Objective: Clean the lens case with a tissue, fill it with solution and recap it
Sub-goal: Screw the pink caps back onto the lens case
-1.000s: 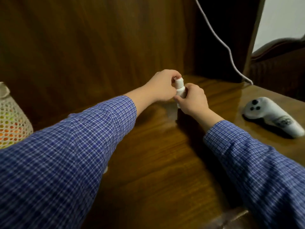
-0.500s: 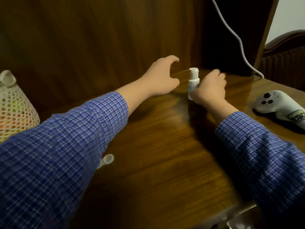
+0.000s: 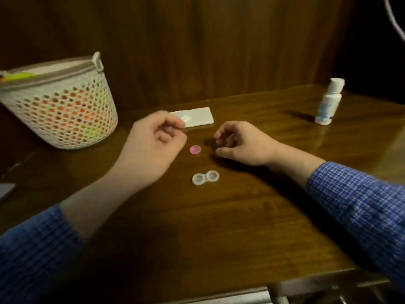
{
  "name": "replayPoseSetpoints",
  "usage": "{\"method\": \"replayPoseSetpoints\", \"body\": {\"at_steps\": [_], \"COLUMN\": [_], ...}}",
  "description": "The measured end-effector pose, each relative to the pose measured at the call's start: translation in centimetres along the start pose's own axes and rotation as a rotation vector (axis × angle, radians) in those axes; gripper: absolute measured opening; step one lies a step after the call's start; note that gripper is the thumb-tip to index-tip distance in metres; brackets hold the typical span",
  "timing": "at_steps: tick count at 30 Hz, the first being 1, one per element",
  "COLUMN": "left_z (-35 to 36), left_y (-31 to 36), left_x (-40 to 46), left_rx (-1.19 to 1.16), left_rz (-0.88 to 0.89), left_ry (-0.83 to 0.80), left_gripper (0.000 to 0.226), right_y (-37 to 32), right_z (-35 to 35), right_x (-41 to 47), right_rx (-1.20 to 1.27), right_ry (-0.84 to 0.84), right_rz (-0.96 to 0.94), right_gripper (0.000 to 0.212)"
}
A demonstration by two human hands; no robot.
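The clear two-well lens case (image 3: 205, 177) lies uncapped on the wooden table, near the middle. A pink cap (image 3: 195, 149) sits just beyond it, between my hands. A folded white tissue (image 3: 195, 119) lies flat further back, with a small pale patch on it. My left hand (image 3: 151, 148) is half curled, its thumb and forefinger at the tissue's near left corner. My right hand (image 3: 243, 143) hovers right of the pink cap, fingers curled and apart, holding nothing visible. The white solution bottle (image 3: 328, 102) stands capped at the far right.
A white perforated basket (image 3: 63, 106) with orange and yellow contents stands at the left. A dark wood panel rises behind the table. The table's front edge (image 3: 241, 288) runs along the bottom, and a white cable (image 3: 394, 20) hangs at the top right.
Both hands let go of the solution bottle, which now stands alone at the right. The hands and my view swung left to the lens case, pink cap and tissue.
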State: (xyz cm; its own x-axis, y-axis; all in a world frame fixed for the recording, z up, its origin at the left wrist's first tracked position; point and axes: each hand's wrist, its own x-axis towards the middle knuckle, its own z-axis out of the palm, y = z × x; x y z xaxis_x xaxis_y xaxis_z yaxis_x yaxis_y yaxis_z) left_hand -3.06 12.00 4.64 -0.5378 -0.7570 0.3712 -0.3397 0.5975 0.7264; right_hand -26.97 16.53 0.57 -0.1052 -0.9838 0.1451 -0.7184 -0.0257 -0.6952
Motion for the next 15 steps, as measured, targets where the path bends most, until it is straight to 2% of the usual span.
{"method": "replayPoseSetpoints", "body": {"at_steps": [7,9,12,15], "left_z": [1.5,1.7,2.0,2.0], "left_y": [-4.2,-4.4,-4.4,-4.5], "left_x": [-2.8,-2.4,-2.4,-2.6], "left_rx": [-0.061,-0.086,-0.109,-0.098], "left_rz": [-0.093,-0.101,-0.117,-0.106], "left_ry": [-0.122,-0.155,-0.194,-0.206], "left_gripper": [0.031,0.031,0.031,0.031], "right_y": [-1.9,-2.2,-2.6,-2.8], "right_z": [3.1,3.5,3.5,2.8], "right_x": [4.6,5.1,5.4,4.9], "right_rx": [-0.224,-0.294,-0.374,-0.439], "right_ry": [-0.076,-0.095,-0.155,-0.19], "right_rz": [-0.037,-0.072,-0.13,-0.131], "right_gripper": [0.062,0.058,0.036,0.025]}}
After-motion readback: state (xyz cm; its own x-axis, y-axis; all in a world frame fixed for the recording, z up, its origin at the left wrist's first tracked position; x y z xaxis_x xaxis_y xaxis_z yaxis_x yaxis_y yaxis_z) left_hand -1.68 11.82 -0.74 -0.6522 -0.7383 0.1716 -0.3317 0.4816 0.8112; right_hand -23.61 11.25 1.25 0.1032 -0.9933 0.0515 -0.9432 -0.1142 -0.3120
